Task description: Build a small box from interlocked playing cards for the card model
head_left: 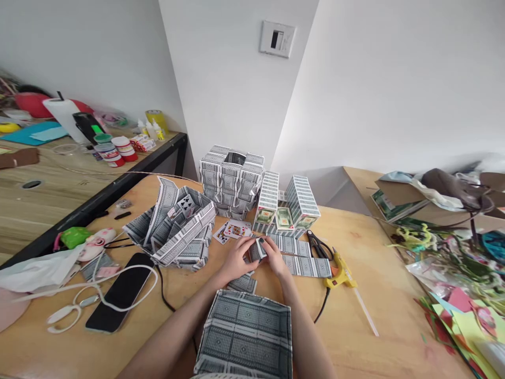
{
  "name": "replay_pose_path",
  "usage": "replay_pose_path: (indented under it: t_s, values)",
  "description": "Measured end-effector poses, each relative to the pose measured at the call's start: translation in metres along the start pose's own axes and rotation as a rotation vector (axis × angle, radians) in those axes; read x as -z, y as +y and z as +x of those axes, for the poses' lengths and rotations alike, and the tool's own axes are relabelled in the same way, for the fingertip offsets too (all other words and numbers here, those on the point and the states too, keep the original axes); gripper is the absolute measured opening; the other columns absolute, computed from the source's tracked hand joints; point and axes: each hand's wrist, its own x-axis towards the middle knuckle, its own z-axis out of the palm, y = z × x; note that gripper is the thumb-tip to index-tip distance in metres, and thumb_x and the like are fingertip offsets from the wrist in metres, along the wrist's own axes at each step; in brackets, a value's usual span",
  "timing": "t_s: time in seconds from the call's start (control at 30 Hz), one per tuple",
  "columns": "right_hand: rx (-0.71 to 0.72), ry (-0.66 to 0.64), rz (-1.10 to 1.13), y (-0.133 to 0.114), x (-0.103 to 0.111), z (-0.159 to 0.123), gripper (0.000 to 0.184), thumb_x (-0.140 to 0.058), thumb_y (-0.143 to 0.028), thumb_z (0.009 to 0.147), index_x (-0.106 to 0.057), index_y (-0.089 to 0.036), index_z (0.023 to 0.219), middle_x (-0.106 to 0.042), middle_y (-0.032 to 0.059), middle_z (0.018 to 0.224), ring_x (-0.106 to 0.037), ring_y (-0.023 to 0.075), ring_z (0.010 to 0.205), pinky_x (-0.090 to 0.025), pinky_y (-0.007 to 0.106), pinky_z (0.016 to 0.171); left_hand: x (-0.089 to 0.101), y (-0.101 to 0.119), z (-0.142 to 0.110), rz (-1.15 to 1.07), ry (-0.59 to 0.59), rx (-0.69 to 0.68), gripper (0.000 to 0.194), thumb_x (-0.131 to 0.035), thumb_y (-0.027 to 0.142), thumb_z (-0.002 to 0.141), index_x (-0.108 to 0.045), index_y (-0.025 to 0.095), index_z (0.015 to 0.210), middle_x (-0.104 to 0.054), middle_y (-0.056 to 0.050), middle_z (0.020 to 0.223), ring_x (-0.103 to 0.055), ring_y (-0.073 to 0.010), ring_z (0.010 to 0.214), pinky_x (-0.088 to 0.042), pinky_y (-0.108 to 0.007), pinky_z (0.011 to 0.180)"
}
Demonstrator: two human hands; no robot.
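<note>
My left hand (238, 259) and my right hand (273, 256) meet at the table's middle, fingers closed around a small grey patterned playing card piece (258, 249). It looks folded; its exact form is partly hidden by my fingers. Flat strips of joined cards (305, 265) lie just right of my right hand. Face-up cards (236, 229) rest behind my left hand. A loose card (242, 284) lies below the hands. Nearest my body, between my forearms, stands an open box made of cards (246, 331).
A card-built basket (177, 226) holds more pieces at left, with a card structure (232, 181) behind. Stacked card boxes (302, 202) stand at back right. Black scissors (319, 246) and a yellow glue gun (341, 272) lie right. A phone (120, 292) and white cable (152, 287) lie left.
</note>
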Motion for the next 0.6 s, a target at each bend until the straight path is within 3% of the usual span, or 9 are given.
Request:
replay_pose_path:
  t_s: [0.27, 0.47, 0.6]
  values:
    - [0.022, 0.135, -0.028, 0.0059, -0.002, 0.001, 0.03, -0.054, -0.05, 0.073, -0.05, -0.024, 0.086, -0.05, -0.0008, 0.074, -0.05, 0.0149, 0.061, -0.045, 0.022, 0.04, 0.0035, 0.003, 0.0006, 0.055, 0.008, -0.037, 0.057, -0.058, 0.019, 0.069, -0.044, 0.02, 0.124, -0.048, -0.008, 0.12, -0.044, -0.0223, 0.114, -0.038, -0.038, 0.099]
    - [0.1, 0.112, -0.1, 0.0065, -0.0021, 0.0015, 0.03, -0.059, -0.046, 0.07, -0.052, -0.021, 0.084, -0.051, -0.0018, 0.073, -0.05, 0.0126, 0.061, -0.046, 0.021, 0.045, 0.0024, 0.0018, 0.0003, 0.065, 0.012, -0.039, 0.058, -0.058, 0.016, 0.068, -0.044, 0.021, 0.124, -0.048, -0.008, 0.122, -0.044, -0.0232, 0.115, -0.038, -0.04, 0.099]
    - [0.06, 0.084, -0.086, 0.0037, -0.0011, 0.0008, 0.038, -0.061, -0.047, 0.069, -0.055, -0.021, 0.096, -0.057, 0.0016, 0.082, -0.055, 0.0164, 0.069, -0.049, 0.024, 0.047, 0.0023, 0.0004, 0.0006, 0.054, 0.017, -0.034, 0.06, -0.059, 0.016, 0.067, -0.044, 0.022, 0.125, -0.049, -0.008, 0.123, -0.045, -0.0237, 0.115, -0.038, -0.04, 0.098]
